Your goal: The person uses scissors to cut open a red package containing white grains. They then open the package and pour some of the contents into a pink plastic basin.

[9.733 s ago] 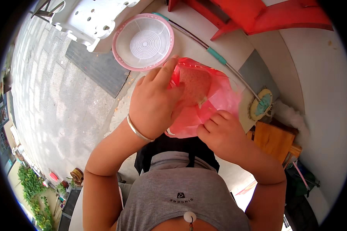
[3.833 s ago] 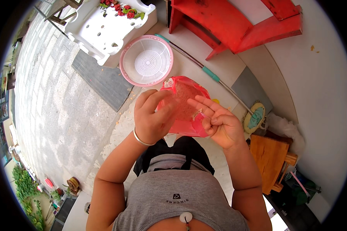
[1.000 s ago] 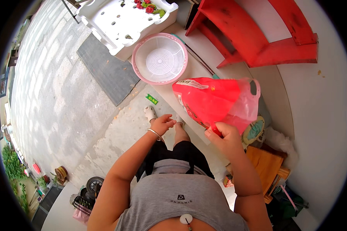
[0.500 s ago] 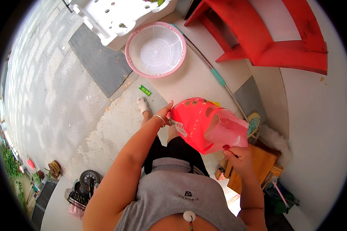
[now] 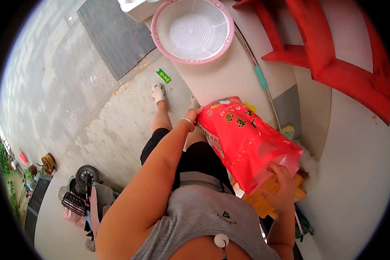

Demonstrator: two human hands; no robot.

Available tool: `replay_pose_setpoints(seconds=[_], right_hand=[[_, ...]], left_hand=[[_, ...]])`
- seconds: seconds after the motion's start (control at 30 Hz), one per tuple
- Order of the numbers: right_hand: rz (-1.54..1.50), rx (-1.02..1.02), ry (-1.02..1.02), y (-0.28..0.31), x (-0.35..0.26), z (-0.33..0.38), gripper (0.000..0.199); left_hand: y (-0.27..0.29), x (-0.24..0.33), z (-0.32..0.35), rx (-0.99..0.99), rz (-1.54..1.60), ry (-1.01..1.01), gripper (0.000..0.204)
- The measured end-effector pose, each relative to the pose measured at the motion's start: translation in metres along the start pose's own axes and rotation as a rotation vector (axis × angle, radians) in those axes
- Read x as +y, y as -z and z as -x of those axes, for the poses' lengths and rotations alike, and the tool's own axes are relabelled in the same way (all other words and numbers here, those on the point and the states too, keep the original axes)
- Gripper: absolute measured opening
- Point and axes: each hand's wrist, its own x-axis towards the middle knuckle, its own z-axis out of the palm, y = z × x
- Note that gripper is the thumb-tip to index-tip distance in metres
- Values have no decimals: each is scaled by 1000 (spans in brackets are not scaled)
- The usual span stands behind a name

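A large red plastic bag with printed patterns hangs in front of my body, over my legs. My left hand, with a silver bangle at the wrist, grips the bag's far left corner. At the near right end, the bag's translucent mouth gapes toward my right hand. That hand's thumb and forefinger are spread apart, and its fingertips touch the edge of the mouth. The bag's contents are hidden.
A pink-rimmed white basket sits on the floor ahead, beside a long pole. Red shelving stands at the right. A green wrapper lies near my shoe. Wooden furniture is below the bag.
The bag has turned so its printed side shows more and its mouth faces nearer me. My right hand's pinch on the mouth's edge has loosened and its fingers have spread.
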Motion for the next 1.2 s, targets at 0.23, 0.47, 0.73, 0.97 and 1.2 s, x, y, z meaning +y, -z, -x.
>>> replay_pose_setpoints(seconds=[0.23,0.47,0.73,0.97,1.2], right_hand=[[478,104,164,18,-34,-23,72],[-287,490,-440,40,30,-17,23],[-590,613,-516,39,103,-24,25],[-860,887,-313,12,104,-41,27],[-979,815,-200,10,79,-38,29]], left_hand=[[-28,32,53,19,-150,-71,52],[-50,22,53,-52,20,-104,47],[-71,65,68,-220,111,240,72],[-90,61,61,-324,246,189,56],[-76,43,55,-393,304,145,52]])
